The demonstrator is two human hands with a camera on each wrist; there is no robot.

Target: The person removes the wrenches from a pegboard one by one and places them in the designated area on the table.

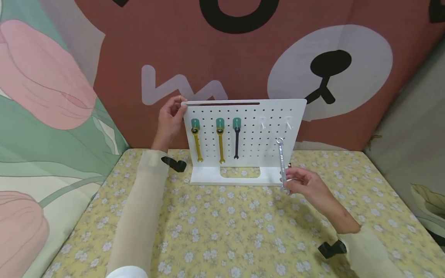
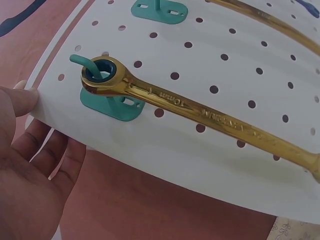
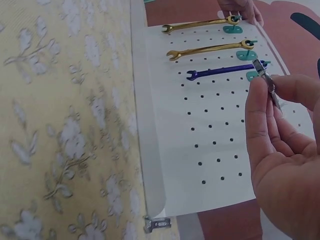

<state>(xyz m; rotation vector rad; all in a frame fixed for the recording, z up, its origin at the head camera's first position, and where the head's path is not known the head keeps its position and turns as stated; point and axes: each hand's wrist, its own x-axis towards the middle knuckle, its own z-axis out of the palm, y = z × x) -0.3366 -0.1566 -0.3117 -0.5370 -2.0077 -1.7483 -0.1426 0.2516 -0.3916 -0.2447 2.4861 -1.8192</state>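
Note:
A white pegboard (image 1: 253,154) stands upright on its base, and my left hand (image 1: 169,121) grips its upper left corner between thumb and fingers. My right hand (image 1: 307,183) pinches a silver combination wrench (image 1: 282,160) by its lower end. The wrench points upward in front of the board's right side, its ring end below the two pale hooks (image 1: 288,122). Two gold wrenches (image 1: 197,144) and a dark purple-blue wrench (image 3: 220,72) hang by their ring ends from green hooks (image 1: 220,123). In the left wrist view, the leftmost gold wrench (image 2: 185,107) shows a "10mm" marking.
A yellow floral cloth (image 1: 222,224) covers the table. Close to the board's right base edge lies a small silver metal piece (image 3: 157,224), mostly hidden. Behind the board hangs a brown printed fabric (image 1: 243,65), with further printed cloth at both sides.

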